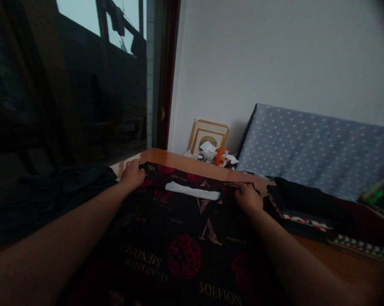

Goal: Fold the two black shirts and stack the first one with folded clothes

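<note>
A black printed garment (185, 225) with red round motifs and pale lettering lies spread over the table in front of me. Its far edge is turned over toward me, and a white strip (193, 191) shows along that fold. My left hand (133, 175) is closed on the far left corner of the cloth. At the far right corner, my right hand (249, 198) has its fingers curled onto the turned edge. Part of the fingers on both hands is hidden. Most of the garment's near part is dark.
Dark cloth (51, 199) lies on the left. Folded clothes (306, 204) are stacked at the right. Beyond the wooden table (175, 158) stand picture frames (211, 126), with an orange bag (221, 156) and white papers. A grey-blue dotted cover (306, 144) hangs at the back right.
</note>
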{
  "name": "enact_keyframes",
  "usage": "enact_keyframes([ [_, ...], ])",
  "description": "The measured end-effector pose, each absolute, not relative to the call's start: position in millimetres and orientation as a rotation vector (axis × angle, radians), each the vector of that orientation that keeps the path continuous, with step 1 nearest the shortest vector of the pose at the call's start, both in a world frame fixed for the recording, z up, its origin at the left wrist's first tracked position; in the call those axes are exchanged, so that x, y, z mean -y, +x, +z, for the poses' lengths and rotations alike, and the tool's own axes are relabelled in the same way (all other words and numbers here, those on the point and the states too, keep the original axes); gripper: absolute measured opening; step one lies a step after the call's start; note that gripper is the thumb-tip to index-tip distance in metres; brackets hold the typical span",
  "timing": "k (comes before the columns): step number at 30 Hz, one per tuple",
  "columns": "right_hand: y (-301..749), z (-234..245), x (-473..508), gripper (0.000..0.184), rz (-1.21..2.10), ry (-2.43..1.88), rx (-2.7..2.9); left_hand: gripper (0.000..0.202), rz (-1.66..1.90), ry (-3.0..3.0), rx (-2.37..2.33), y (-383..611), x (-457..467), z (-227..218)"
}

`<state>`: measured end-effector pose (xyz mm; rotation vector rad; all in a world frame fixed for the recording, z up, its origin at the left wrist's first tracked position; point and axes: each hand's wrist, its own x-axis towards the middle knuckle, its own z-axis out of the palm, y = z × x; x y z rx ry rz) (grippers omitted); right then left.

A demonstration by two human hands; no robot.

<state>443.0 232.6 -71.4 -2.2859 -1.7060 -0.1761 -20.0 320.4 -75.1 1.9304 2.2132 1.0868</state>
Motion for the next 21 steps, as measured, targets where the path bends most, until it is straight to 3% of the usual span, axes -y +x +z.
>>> enact_keyframes([
  [14,422,-72,-66,0.04,0.075,-1.948,1.994,0.032,0.91,2.019,-2.214,-66,-103,-86],
  [21,442,-78,21,0.044,0.213,-1.927,1.893,0.034,0.678,1.862,-2.581,-89,-5,-75],
])
